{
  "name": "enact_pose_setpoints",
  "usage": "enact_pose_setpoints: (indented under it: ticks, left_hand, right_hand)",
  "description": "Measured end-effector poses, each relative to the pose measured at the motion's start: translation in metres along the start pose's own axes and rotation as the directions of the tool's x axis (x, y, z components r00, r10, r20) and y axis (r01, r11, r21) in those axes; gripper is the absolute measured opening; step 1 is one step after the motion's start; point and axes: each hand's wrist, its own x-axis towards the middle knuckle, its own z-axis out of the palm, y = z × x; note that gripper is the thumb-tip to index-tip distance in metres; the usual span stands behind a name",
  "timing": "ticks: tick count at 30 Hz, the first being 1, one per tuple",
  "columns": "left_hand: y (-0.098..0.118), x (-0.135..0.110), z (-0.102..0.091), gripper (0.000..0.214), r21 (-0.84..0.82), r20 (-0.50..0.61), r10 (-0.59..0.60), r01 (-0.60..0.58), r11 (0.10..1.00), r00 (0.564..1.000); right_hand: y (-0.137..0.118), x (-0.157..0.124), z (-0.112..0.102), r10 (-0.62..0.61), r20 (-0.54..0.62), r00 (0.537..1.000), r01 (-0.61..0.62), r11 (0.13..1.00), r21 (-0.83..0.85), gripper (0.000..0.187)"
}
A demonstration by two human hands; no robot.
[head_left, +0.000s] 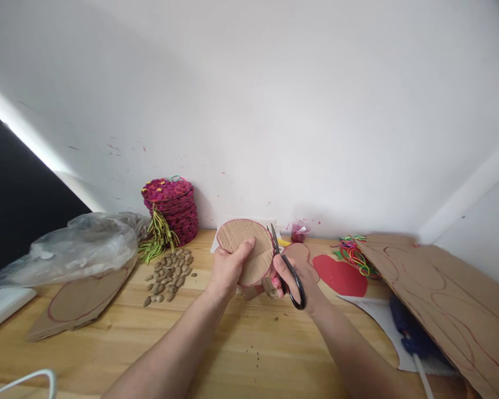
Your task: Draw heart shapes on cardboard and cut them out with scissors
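Observation:
My left hand grips a rounded cardboard piece with a dark red outline along its edge, thumb lying on its face. Black-handled scissors are in my right hand. Their blades point upward, slightly parted, at the right edge of the cardboard piece. Behind my right hand lies another cut cardboard shape, partly hidden. Some cardboard scraps show below the held piece.
To the left are brown seeds or shells, a purple woven basket, a clear plastic bag and outlined cardboard. On the right lie red paper, colourful cords, a large cardboard sheet and a blue tool.

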Motion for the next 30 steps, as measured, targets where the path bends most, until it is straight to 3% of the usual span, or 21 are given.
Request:
enact_pose_setpoints:
  ticks: [6, 17, 30]
  left_hand:
    - [0.004, -0.002, 0.001, 0.047, 0.002, -0.003, -0.008, 0.008, 1.0, 1.0]
    - [0.006, 0.0, -0.001, 0.053, 0.032, 0.002, -0.038, 0.038, 0.999, 0.999]
    - [0.007, 0.001, -0.003, 0.05, 0.056, 0.028, -0.083, 0.081, 0.995, 0.996]
  right_hand:
    - [-0.001, 0.001, -0.003, 0.005, 0.061, 0.998, -0.003, 0.999, -0.035, 0.074]
    - [-0.013, -0.005, -0.002, -0.01, -0.007, 1.0, 0.009, 0.996, -0.094, 0.065]
    - [-0.009, -0.005, -0.003, 0.023, -0.062, 0.998, -0.032, 0.988, -0.15, 0.063]
